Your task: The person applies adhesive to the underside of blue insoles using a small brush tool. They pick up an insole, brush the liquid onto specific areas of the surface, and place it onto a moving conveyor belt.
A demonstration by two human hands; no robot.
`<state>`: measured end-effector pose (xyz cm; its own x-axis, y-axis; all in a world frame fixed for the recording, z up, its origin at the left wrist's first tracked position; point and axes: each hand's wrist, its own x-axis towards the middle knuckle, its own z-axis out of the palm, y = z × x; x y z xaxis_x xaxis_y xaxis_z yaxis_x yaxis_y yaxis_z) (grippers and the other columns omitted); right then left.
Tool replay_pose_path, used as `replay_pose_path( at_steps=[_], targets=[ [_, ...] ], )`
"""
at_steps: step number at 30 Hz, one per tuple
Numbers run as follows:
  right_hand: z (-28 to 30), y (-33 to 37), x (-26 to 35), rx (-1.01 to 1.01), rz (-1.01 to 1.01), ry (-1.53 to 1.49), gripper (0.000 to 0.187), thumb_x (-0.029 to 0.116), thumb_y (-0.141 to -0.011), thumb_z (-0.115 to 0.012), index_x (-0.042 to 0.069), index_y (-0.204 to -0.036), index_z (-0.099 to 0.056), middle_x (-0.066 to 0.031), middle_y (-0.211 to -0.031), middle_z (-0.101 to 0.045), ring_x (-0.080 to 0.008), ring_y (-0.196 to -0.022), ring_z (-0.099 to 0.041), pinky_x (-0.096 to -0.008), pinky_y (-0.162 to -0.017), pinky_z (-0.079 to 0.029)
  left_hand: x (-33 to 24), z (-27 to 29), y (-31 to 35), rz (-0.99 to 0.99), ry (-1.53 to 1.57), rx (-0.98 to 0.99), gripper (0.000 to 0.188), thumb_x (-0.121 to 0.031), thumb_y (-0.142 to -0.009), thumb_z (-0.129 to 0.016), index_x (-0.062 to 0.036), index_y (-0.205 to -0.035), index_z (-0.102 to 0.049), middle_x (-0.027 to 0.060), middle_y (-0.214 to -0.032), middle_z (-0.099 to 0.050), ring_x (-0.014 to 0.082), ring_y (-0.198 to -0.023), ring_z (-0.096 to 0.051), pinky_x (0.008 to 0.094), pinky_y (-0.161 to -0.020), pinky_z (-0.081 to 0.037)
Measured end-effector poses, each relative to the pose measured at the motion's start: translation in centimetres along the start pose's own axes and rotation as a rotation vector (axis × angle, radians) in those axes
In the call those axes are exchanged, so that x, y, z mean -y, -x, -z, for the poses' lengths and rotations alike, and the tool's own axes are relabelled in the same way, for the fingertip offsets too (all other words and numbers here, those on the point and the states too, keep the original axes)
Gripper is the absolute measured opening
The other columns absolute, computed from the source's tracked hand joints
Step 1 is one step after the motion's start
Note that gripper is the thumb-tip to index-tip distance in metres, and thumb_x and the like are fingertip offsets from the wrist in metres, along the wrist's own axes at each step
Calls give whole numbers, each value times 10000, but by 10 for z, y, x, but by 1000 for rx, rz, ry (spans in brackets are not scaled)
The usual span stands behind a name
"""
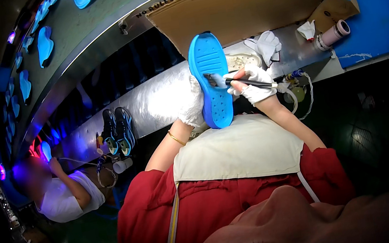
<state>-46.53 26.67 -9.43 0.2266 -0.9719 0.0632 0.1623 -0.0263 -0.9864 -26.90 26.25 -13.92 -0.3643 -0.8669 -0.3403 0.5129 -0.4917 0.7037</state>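
Observation:
A bright blue shoe sole [218, 102] stands on end in front of my apron, its holed and ribbed inner face turned up toward me. Along its left edge my left hand [190, 103], in a white glove, grips it; the fingers are partly hidden behind the sole. My right hand [256, 86], in a white glove with bare fingertips, is closed round a black-handled brush [249, 82]. The pale, wet-looking bristles touch the middle of the sole's inner face. A clear hose [293, 98] runs from near the handle's rear end.
Behind the sole is a metal ledge [149, 95] with white gloves [266, 46], a pink-and-white cylinder [333, 36] and a pair of black-and-blue shoes [118, 128]. Cardboard [238, 10] leans behind. Blue soles [45, 46] lie on the conveyor belt [73, 29]. At left sits another person [71, 192].

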Motion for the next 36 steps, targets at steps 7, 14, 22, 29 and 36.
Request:
replay_pose_path(
  at_steps=[7, 14, 22, 29, 36],
  targets=[
    [-8, -15, 8, -66, 35, -129, 142, 20, -888, -703, 16, -1004, -619, -93, -945, -695, -116, -715, -666, -250, -658, -549, -16, -7, -25, -213, 237, 133, 1083, -897, -762, -366, -93, -1487, -355, 173, -1403, -524, 343, -1244, -551, 487, -1070, -459],
    [-21, -22, 21, 131, 38, -170, 93, -19, -882, -689, 20, -947, -635, -110, -1004, -719, -90, -692, -627, -234, -625, -523, -53, -19, -46, -336, 624, 462, 1167, -879, -623, -587, -39, -1414, -409, 147, -1305, -576, 330, -1146, -605, 503, -1120, -410],
    [-22, -29, 12, 79, 79, -97, 90, 8, -889, -694, 27, -966, -651, -54, -922, -676, -102, -758, -644, -244, -697, -536, -74, -19, -60, -538, 560, 530, 1216, -924, -591, -539, -27, -1403, -421, 154, -1306, -588, 324, -1108, -621, 518, -1079, -442],
    [-13, -30, 1, 26, -6, -306, 171, 23, -903, -696, 27, -1047, -604, -61, -1012, -657, -109, -829, -639, -246, -758, -534, -88, -7, -51, -480, 285, 510, 1243, -867, -569, -641, -29, -1449, -377, 199, -1337, -567, 384, -1202, -586, 536, -1087, -441],
    [-5, -32, -4, 55, -206, -845, 164, -12, -892, -682, 29, -1036, -614, -93, -1038, -647, -172, -919, -664, -294, -838, -553, -102, -10, -50, -404, 50, 563, 1249, -866, -545, -666, -42, -1445, -404, 228, -1323, -571, 389, -1193, -600, 527, -992, -524]
  ],
)
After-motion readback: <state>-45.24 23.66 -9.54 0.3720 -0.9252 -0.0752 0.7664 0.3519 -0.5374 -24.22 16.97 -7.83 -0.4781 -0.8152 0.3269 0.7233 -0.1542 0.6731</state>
